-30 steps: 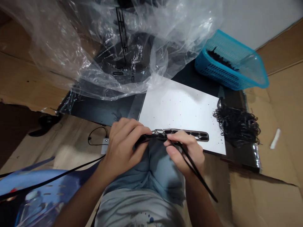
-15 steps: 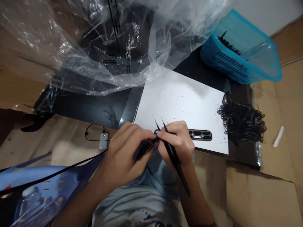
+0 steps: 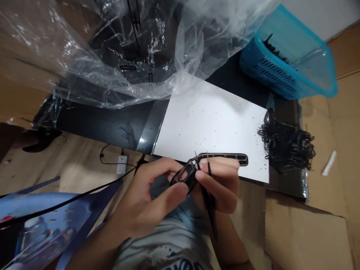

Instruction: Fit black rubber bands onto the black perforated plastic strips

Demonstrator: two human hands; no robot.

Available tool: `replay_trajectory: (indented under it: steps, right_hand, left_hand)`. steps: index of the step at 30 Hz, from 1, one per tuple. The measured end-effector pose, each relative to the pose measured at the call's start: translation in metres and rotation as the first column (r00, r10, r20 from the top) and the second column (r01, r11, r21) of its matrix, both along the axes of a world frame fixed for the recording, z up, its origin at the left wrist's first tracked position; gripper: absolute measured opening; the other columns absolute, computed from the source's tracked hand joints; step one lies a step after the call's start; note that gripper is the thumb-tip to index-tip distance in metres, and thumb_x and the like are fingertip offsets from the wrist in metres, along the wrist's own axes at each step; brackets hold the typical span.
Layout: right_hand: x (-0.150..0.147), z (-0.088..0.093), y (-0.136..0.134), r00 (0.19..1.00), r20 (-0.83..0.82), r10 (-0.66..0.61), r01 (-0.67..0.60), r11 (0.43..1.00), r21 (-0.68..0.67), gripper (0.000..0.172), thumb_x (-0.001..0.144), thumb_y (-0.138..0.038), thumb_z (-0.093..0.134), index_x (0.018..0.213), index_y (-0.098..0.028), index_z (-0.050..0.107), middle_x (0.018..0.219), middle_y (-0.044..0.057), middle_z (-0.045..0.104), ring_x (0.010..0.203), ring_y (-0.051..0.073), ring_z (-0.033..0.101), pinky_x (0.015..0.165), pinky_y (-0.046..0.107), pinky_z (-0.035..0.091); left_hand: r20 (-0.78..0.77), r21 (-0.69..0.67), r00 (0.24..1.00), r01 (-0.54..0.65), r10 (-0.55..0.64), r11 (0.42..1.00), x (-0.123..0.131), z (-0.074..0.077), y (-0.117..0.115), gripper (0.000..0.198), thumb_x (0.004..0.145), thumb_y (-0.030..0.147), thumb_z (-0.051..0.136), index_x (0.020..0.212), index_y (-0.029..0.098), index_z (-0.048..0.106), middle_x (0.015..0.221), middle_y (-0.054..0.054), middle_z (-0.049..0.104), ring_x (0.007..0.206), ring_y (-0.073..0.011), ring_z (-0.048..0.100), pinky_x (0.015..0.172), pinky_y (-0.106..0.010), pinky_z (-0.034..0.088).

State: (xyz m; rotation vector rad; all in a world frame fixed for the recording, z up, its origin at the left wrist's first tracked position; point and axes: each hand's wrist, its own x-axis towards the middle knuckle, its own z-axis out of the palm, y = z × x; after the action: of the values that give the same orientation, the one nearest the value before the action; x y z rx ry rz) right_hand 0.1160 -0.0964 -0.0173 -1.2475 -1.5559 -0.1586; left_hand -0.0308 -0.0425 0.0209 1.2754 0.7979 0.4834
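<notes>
My left hand (image 3: 146,198) grips the near end of a long, slotted black plastic strip (image 3: 182,177), and that end is raised off the paper. The strip's far end (image 3: 233,159) lies along the lower edge of a white sheet (image 3: 210,120). My right hand (image 3: 219,183) is shut on black pointed tweezers (image 3: 207,195). Their tips stand at the strip, close to my left fingers. Part of the strip is hidden behind my right fingers.
A tangle of thin black loops (image 3: 287,146) lies right of the sheet, and a blue slotted basket (image 3: 284,56) holds more. Clear plastic film (image 3: 84,48) bunches over a black panel (image 3: 107,127). Cardboard (image 3: 309,232) lies to the right; a small white device (image 3: 121,165) trails a cable.
My hands have closed in on each other over the strip. Its near end is now lifted and turned in my left hand, with the tweezer tips against it. The view has shifted slightly.
</notes>
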Motion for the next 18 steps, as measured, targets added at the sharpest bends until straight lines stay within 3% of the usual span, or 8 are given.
replay_trajectory:
  steps: [3, 10, 18]
  right_hand:
    - [0.002, -0.001, -0.002, 1.000, 0.016, 0.013, -0.013, 1.000, 0.001, 0.024, 0.079, -0.007, 0.056, 0.101, -0.017, 0.061, 0.086, 0.006, 0.057, 0.084, 0.019, 0.056, 0.065, 0.035, 0.052]
    - [0.011, 0.007, -0.007, 0.995, 0.023, -0.100, 0.102, 0.986, -0.135, 0.019, 0.079, -0.013, 0.057, 0.092, -0.027, 0.057, 0.093, 0.004, 0.052, 0.087, 0.020, 0.054, 0.072, 0.038, 0.051]
    - [0.016, 0.039, -0.028, 0.943, -0.321, 0.081, -0.155, 0.965, -0.210, 0.020, 0.076, -0.009, 0.057, 0.094, -0.019, 0.060, 0.083, 0.003, 0.061, 0.074, 0.018, 0.058, 0.064, 0.037, 0.049]
  left_hand:
    - [-0.013, -0.001, 0.999, -0.052, 0.052, 0.999, 0.004, 0.000, -0.002, 0.017, 0.083, 0.030, 0.058, 0.071, 0.018, 0.059, 0.064, -0.001, 0.055, 0.062, -0.0149, 0.052, 0.056, -0.027, 0.040]
    - [0.000, 0.067, 0.997, -0.083, 0.083, 0.994, 0.006, 0.000, -0.004, 0.005, 0.085, 0.023, 0.059, 0.081, 0.021, 0.063, 0.071, 0.001, 0.059, 0.067, -0.0124, 0.055, 0.059, -0.024, 0.042]
    - [-0.083, 0.191, 0.982, -0.153, 0.172, 0.970, 0.009, 0.002, -0.011, 0.004, 0.085, 0.025, 0.062, 0.084, 0.021, 0.062, 0.074, 0.002, 0.061, 0.070, -0.0125, 0.055, 0.064, -0.026, 0.042]
